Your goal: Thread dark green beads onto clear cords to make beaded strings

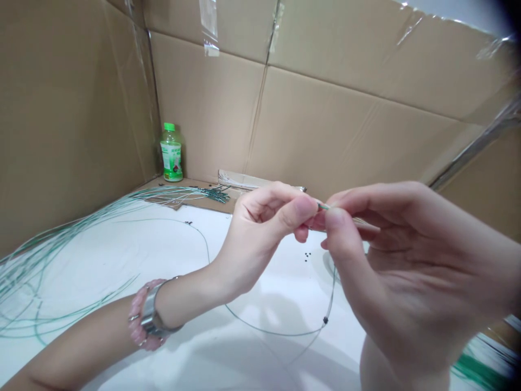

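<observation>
A short piece of thin green wire (324, 206) shows between my fingertips, with a fleck of orange beside it. My left hand (260, 239) pinches it from one side between thumb and forefinger. From the other side my right hand (391, 271) is closed on it in the same kind of pinch; its thumb hides the rest. Below the hands, a thin green strand (268, 332) curves over the white tabletop, and a small black piece (325, 320) sits on it near the right hand.
Green and white wires (101, 217) spread along the left, their dark ends on cardboard at the back. A green-capped bottle (171, 155) stands in the corner of the cardboard walls (345, 125). Several tiny black bits (308, 255) lie beyond the hands. More green wires (482, 369) lie lower right.
</observation>
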A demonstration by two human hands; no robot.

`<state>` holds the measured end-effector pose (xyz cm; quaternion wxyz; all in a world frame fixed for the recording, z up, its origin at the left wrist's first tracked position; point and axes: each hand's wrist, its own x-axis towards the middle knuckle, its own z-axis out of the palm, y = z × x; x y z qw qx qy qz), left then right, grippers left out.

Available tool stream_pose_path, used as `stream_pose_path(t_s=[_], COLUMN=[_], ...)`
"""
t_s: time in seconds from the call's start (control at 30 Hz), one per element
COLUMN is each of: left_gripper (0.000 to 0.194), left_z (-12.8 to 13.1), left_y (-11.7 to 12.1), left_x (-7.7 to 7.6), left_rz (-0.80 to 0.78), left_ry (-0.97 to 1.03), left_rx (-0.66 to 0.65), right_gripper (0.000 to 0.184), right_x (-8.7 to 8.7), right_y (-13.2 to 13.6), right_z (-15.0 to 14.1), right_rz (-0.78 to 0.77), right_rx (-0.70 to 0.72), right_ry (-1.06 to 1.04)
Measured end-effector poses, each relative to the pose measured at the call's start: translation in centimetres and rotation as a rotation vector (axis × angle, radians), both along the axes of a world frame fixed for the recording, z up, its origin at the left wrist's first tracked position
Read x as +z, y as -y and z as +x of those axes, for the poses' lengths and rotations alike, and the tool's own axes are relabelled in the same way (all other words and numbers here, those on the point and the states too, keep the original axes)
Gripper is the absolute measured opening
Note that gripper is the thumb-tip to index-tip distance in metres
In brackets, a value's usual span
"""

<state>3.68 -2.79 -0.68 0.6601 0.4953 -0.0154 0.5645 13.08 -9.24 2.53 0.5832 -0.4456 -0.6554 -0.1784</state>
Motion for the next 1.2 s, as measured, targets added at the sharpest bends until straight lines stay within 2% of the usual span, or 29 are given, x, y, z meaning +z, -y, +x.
stream_pose_path(t_s=[0.33, 0.5, 0.73, 0.97, 1.1, 1.2], left_gripper=[0.019, 0.015, 0.021, 0.012, 0.014, 0.011], left_z=[0.1, 0.1, 0.2, 0.3, -0.1, -0.6], left_y=[0.1, 0.0, 0.0, -0.7, -1.2, -1.6], left_x=[-0.1, -0.1, -0.2, -0.8, -0.5, -0.2], left_rz=[-0.034, 0.006, 0.050, 0.250, 0.354, 0.440], left_ry=[0.013, 0.035, -0.049, 0.055, 0.003, -0.036], left_rx=[-0.024, -0.019, 0.187, 0.304, 0.418, 0.446], right_gripper=[0.014, 0.014, 0.015, 0.015, 0.014, 0.014], right_x=[-0.1, -0.1, 0.0, 0.0, -0.2, -0.4], right_y=[-0.2, -0.2, -0.1, 0.0, 0.0, 0.0], right_z=[0.0, 0.0, -0.1, -0.1, 0.3, 0.5], right_rz=[-0.007, -0.026, -0.004, 0.014, 0.002, -0.019], right_rx=[0.002, 0.009, 0.009, -0.029, -0.027, -0.031], right_ry=[-0.008, -0.009, 0.004, 0.049, 0.055, 0.028])
